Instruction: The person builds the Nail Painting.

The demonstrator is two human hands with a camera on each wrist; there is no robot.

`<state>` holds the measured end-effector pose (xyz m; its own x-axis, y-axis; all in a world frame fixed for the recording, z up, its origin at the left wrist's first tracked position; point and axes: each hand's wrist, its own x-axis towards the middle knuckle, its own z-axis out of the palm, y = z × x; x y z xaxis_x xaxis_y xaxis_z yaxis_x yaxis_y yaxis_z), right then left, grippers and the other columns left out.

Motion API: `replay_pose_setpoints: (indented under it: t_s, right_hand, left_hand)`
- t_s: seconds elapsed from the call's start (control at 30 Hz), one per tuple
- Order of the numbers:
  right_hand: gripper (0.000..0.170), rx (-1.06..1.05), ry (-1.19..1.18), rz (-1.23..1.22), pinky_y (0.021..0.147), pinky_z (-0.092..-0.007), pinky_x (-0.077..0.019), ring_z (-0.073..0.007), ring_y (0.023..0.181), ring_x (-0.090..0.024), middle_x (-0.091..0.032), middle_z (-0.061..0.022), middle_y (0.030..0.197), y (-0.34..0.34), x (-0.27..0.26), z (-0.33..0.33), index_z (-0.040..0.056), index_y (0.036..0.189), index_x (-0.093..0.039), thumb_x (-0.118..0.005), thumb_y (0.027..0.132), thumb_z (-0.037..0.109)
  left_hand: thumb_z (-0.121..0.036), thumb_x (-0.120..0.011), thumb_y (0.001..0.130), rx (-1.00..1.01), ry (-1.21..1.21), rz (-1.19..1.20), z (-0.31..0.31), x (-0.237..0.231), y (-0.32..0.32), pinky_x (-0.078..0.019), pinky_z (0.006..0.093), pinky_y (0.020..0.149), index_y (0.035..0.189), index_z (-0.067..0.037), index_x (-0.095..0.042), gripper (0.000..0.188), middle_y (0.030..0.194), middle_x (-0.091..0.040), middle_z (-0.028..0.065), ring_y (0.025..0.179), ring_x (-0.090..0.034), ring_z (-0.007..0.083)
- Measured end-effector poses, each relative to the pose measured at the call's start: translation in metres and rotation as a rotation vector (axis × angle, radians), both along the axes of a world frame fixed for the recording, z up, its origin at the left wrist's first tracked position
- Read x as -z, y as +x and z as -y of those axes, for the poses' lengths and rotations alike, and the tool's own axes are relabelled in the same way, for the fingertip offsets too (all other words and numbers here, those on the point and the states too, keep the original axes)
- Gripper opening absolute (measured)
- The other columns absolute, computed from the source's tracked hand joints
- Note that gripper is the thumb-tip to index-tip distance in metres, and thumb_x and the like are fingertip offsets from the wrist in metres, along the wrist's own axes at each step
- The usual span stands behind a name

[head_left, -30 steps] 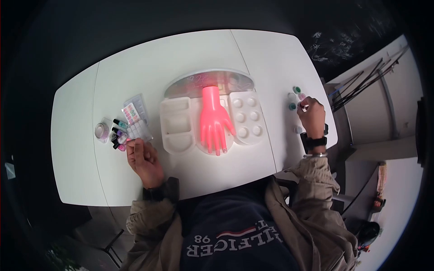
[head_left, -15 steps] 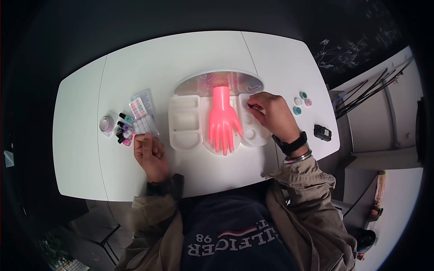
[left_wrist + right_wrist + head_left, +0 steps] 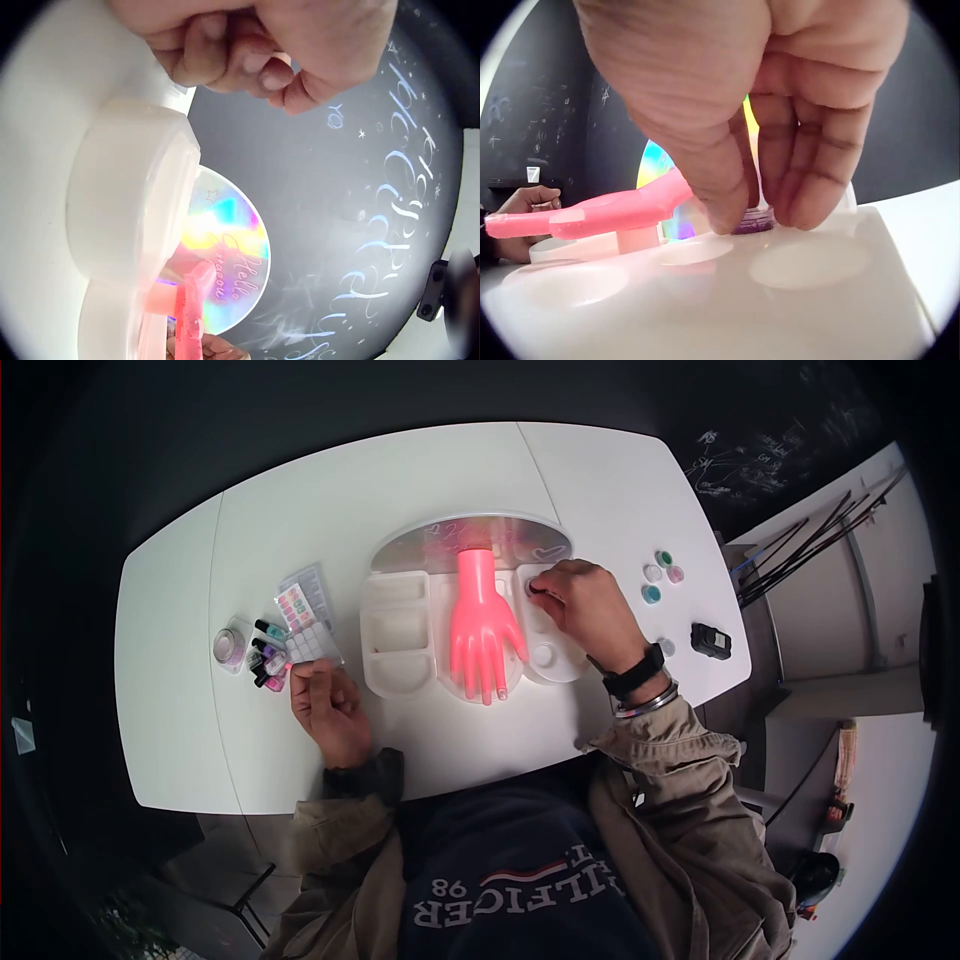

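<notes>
My right hand [image 3: 590, 610] pinches a small round jar with purple contents [image 3: 754, 222] between thumb and fingers, at a far well of the white tray with round wells [image 3: 543, 656]. Beside that tray a pink model hand [image 3: 480, 630] lies palm down, fingers towards me, its wrist at a shiny half-round panel [image 3: 430, 544]. My left hand [image 3: 335, 710] hovers near the nail polish bottles [image 3: 268, 658], fingers loosely curled, with nothing seen in them; the left wrist view shows the curled fingers [image 3: 247, 60] close up.
Several small jars [image 3: 652, 594] stand on the right of the white table [image 3: 470, 745], near a black device [image 3: 711, 641]. A three-section tray [image 3: 400, 630] lies left of the model hand. Further left are nail sample sheets [image 3: 300, 605] and a round container [image 3: 229, 647].
My right hand has moved left from the small jars to the round-well tray, bringing a jar, and has come down at the far well. The left hand has stayed nearly in place.
</notes>
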<state>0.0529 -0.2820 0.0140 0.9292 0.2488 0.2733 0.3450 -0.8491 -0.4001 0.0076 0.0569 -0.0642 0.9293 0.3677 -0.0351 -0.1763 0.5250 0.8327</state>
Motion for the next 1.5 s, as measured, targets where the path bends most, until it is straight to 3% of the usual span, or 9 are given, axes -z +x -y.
replay_pose_setpoints:
  t_s: [0.17, 0.27, 0.37, 0.4, 0.57, 0.73, 1.03, 1.3, 1.5]
  right_hand:
    - [0.013, -0.013, -0.016, -0.014, 0.076, -0.0458, -0.06, -0.0379, 0.083, -0.073, -0.074, -0.0156, 0.092, 0.003, 0.008, 0.003, 0.0011, 0.099, -0.08, -0.081, 0.087, 0.005]
    - [0.016, -0.102, 0.034, 0.055, 0.08, -0.0439, -0.062, -0.0368, 0.089, -0.075, -0.076, -0.0155, 0.099, 0.0, 0.007, 0.008, 0.0012, 0.102, -0.08, -0.082, 0.087, 0.003]
    - [0.015, -0.145, 0.139, -0.055, 0.087, -0.0445, -0.0619, -0.037, 0.098, -0.076, -0.077, -0.0171, 0.109, -0.011, -0.011, 0.023, 0.0022, 0.101, -0.079, -0.079, 0.086, 0.002]
    - [0.019, -0.147, 0.137, -0.005, 0.083, -0.0444, -0.0627, -0.0361, 0.093, -0.077, -0.077, -0.0167, 0.107, -0.012, -0.008, 0.035, 0.0014, 0.104, -0.079, -0.082, 0.086, 0.001]
    - [0.021, 0.14, 0.126, -0.016, 0.073, -0.039, -0.0629, -0.0316, 0.079, -0.078, -0.078, -0.0172, 0.104, -0.032, -0.019, 0.097, -0.0004, 0.106, -0.078, -0.087, 0.088, 0.006]
    - [0.034, 0.471, -0.043, 0.007, 0.075, -0.0411, -0.0623, -0.0332, 0.083, -0.077, -0.078, -0.0186, 0.104, -0.043, -0.004, 0.166, -0.0005, 0.112, -0.077, -0.092, 0.082, 0.002]
    - [0.034, 0.492, -0.154, -0.058, 0.087, -0.0471, -0.061, -0.0406, 0.1, -0.075, -0.077, -0.018, 0.113, -0.027, 0.028, 0.217, 0.0047, 0.11, -0.077, -0.077, 0.081, -0.012]
    - [0.011, 0.534, -0.114, -0.067, 0.08, -0.0441, -0.0619, -0.0385, 0.087, -0.078, -0.08, -0.0194, 0.095, -0.031, 0.046, 0.222, 0.002, 0.098, -0.079, -0.079, 0.087, 0.001]
    - [0.01, 0.526, -0.148, -0.062, 0.076, -0.0429, -0.0619, -0.036, 0.084, -0.079, -0.08, -0.0183, 0.093, -0.041, 0.043, 0.219, 0.0014, 0.096, -0.079, -0.082, 0.089, 0.007]
  left_hand:
    - [-0.018, -0.071, 0.111, 0.009, 0.004, 0.014, -0.001, -0.003, 0.0, -0.0243, 0.0254, 0.051, 0.095, -0.012, -0.058, 0.021, 0.068, -0.044, -0.0045, 0.056, -0.033, 0.0051]
    - [-0.017, -0.071, 0.11, -0.004, -0.029, -0.009, 0.0, -0.004, -0.001, -0.0253, 0.0248, 0.051, 0.096, -0.013, -0.058, 0.02, 0.071, -0.044, -0.0046, 0.057, -0.033, 0.0053]
    - [-0.017, -0.07, 0.11, -0.021, -0.047, -0.016, 0.001, -0.002, -0.001, -0.0268, 0.0244, 0.052, 0.096, -0.013, -0.058, 0.019, 0.073, -0.044, -0.0046, 0.058, -0.034, 0.0055]
    - [-0.017, -0.07, 0.11, -0.029, -0.047, -0.006, 0.002, -0.002, 0.0, -0.0272, 0.0244, 0.052, 0.096, -0.013, -0.058, 0.019, 0.074, -0.044, -0.0046, 0.058, -0.034, 0.0055]
    - [-0.016, -0.069, 0.11, -0.024, -0.028, -0.004, -0.002, -0.003, 0.002, -0.0288, 0.0247, 0.052, 0.096, -0.012, -0.058, 0.019, 0.074, -0.043, -0.0042, 0.058, -0.035, 0.0058]
    - [-0.015, -0.068, 0.111, 0.002, -0.055, 0.071, -0.006, 0.002, 0.0, -0.029, 0.0246, 0.051, 0.095, -0.012, -0.057, 0.02, 0.073, -0.042, -0.0039, 0.057, -0.035, 0.006]
    - [-0.012, -0.063, 0.112, 0.028, -0.102, 0.121, -0.009, 0.004, 0.0, -0.0292, 0.0248, 0.051, 0.095, -0.012, -0.054, 0.019, 0.074, -0.042, -0.0033, 0.058, -0.034, 0.0066]
    - [-0.014, -0.064, 0.11, 0.027, -0.12, 0.14, -0.013, 0.012, -0.002, -0.029, 0.0255, 0.054, 0.099, -0.01, -0.058, 0.012, 0.077, -0.043, -0.0033, 0.062, -0.034, 0.0072]
    - [-0.014, -0.064, 0.109, 0.045, -0.115, 0.131, -0.014, 0.012, -0.002, -0.0297, 0.0254, 0.054, 0.101, -0.01, -0.06, 0.009, 0.077, -0.043, -0.0033, 0.063, -0.034, 0.0071]
